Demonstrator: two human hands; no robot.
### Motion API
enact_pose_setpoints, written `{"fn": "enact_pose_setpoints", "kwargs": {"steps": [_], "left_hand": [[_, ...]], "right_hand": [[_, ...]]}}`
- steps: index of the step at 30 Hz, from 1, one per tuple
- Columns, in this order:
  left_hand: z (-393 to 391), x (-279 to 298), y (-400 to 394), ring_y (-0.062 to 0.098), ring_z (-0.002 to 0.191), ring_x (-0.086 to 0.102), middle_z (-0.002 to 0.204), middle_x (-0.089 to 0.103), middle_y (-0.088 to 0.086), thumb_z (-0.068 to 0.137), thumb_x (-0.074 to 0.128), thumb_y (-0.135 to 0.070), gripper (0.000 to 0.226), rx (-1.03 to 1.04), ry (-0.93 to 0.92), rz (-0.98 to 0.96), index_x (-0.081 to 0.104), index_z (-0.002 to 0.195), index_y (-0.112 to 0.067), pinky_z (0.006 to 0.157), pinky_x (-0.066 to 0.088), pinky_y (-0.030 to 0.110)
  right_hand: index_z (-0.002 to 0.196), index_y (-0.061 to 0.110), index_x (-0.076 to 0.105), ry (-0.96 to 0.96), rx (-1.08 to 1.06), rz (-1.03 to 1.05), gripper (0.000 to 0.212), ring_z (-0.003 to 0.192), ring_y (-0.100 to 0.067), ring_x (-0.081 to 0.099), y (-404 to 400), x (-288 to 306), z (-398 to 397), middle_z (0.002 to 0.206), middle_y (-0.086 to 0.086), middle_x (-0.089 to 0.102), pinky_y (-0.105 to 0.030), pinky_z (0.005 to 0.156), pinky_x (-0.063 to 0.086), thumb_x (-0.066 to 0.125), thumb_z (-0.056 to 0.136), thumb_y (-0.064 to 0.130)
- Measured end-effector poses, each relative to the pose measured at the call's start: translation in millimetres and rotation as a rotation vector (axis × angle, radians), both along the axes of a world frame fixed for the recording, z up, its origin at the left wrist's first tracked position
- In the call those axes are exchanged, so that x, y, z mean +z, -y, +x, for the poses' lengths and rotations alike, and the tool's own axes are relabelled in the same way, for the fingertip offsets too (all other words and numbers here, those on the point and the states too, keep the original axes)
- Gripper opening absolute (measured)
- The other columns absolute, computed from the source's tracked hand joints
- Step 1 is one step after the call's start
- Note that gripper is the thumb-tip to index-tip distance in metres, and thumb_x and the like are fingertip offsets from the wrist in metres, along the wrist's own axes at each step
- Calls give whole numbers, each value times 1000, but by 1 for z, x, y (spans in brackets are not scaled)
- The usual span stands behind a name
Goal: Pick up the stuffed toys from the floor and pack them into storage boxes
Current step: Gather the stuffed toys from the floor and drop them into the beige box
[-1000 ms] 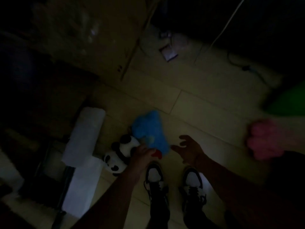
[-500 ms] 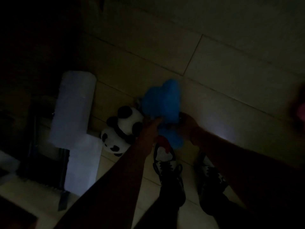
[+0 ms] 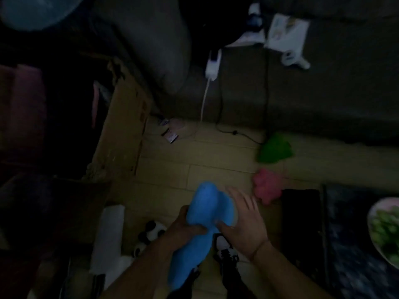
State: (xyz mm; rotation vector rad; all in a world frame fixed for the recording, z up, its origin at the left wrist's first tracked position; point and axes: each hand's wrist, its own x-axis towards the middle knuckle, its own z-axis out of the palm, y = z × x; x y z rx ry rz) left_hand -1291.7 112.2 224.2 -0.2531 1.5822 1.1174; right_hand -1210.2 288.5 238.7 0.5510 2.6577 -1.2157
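With the left hand (image 3: 185,227) clenched round the blue stuffed toy's (image 3: 203,223) middle, lifted above the floor (image 3: 194,160), and the right hand (image 3: 244,225) merely flat against it, the floppy toy could slip before reaching the cardboard box (image 3: 123,130).

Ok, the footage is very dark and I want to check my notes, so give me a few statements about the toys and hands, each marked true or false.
1. The left hand grips the blue stuffed toy. True.
2. The panda toy is held in the right hand. False: it lies on the floor.
3. The pink toy and green toy lie on the floor. True.
4. The right hand is a closed fist. False: its fingers are spread against the blue toy.
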Motion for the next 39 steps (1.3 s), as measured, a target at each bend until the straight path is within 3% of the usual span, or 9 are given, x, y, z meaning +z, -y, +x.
{"fn": "enact_pose_setpoints", "kwargs": {"steps": [3, 9, 13, 19, 23, 25, 27, 33, 39], "left_hand": [[-6, 72, -26, 19, 106, 63, 113, 67, -2, 44, 78, -40, 85, -308, 36, 68, 55, 124, -23, 92, 51, 35], [32, 143, -80, 11, 76, 72, 85, 76, -4, 85, 68, -20, 18, -736, 101, 128, 62, 102, -19, 71, 58, 25], [93, 149, -126, 16, 77, 66, 94, 73, 2, 59, 84, -39, 58, -969, -48, 111, 64, 110, -23, 69, 58, 33], [301, 143, -170, 23, 90, 64, 107, 67, 3, 85, 66, -17, 29, -1088, 102, 204, 58, 111, -26, 81, 49, 39], [464, 131, -137, 19, 94, 67, 108, 72, -3, 56, 77, -42, 82, -1478, 183, 206, 49, 130, -21, 81, 51, 34], [538, 128, -107, 20, 95, 69, 107, 71, -4, 54, 75, -47, 79, -1664, 241, 195, 50, 126, -26, 72, 54, 31], [601, 128, -75, 24, 94, 71, 108, 72, -2, 56, 75, -50, 72, -1734, 242, 181, 50, 121, -32, 70, 55, 32], [727, 110, -39, 20, 79, 65, 96, 70, 0, 58, 73, -36, 51, -1729, 76, 55, 57, 105, -30, 66, 54, 31], [816, 77, -58, 13, 57, 68, 69, 72, -2, 62, 79, -6, 39, -1983, 36, 23, 63, 96, -13, 48, 52, 24]], "right_hand": [[149, 38, 2, 101, 83, -128, 114, 131, 1, 21, -25, 71, 9, 140, 20, 22, -21, 110, 20, 77, 66, 55], [148, 32, 17, 82, -682, -221, 99, 128, -26, 47, -43, 137, 128, 144, -5, 43, -36, 105, 42, 78, 71, 45], [145, 29, 19, 69, -1239, -220, 91, 122, -36, 51, -30, 159, 267, 139, -15, 48, -40, 97, 43, 72, 75, 51], [131, 9, 36, -218, -2114, -361, 79, 117, -30, 56, 55, 160, 471, 121, -9, 55, -34, 97, 44, 78, 73, 44], [119, 0, 50, -641, -2696, -420, 45, 99, -18, 54, 134, 157, 586, 117, -6, 57, -17, 71, 50, 71, 84, 18], [99, 11, 55, -886, -2767, -538, 15, 85, -21, 58, 175, 146, 630, 100, -7, 61, -15, 48, 52, 65, 88, 9], [101, 17, 57, -1009, -2707, -738, 16, 89, -31, 64, 214, 129, 665, 106, -12, 65, -33, 55, 59, 66, 88, 16], [106, 16, 53, -583, -2636, -1091, 38, 79, -28, 66, 301, 98, 752, 107, -14, 67, -35, 63, 53, 69, 83, 41], [127, 27, 30, -408, -2667, -886, 85, 110, -20, 50, 314, 70, 803, 125, -1, 46, -38, 96, 48, 86, 63, 23]]}}
